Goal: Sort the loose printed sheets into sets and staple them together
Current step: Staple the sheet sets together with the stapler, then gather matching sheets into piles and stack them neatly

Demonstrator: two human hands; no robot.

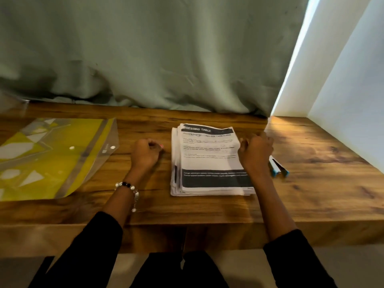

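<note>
Nearest the viewer, two dark sleeves reach out over the front edge of the bench (207, 213). The left hand (145, 152) rests on the wood just left of the stack (207, 161), fingers curled in loosely, with nothing in them that can be made out. A small gap of bare wood lies between it and the paper.

The right hand (256, 151) sits at the stack's right edge, towards the far corner, and hides part of that edge. Its fingers are curled, but blur keeps it unclear whether they pinch the top sheet or merely lie against it.

The stack lies flat between the two hands, long axis running away from the viewer, the heading at the far end. Its edges are ragged, so the sheets are loose and unsorted, and no set looks made yet. The right hand is the nearer one for peeling off the top sheet; I judge that lift comes next, with the left free to steady the pile.

Just right of the right wrist a stapler (278, 167) lies on the bench, partly hidden. Well to the left lies a clear folder (58, 154) with yellow inside. A curtain (145, 55) hangs behind.
</note>
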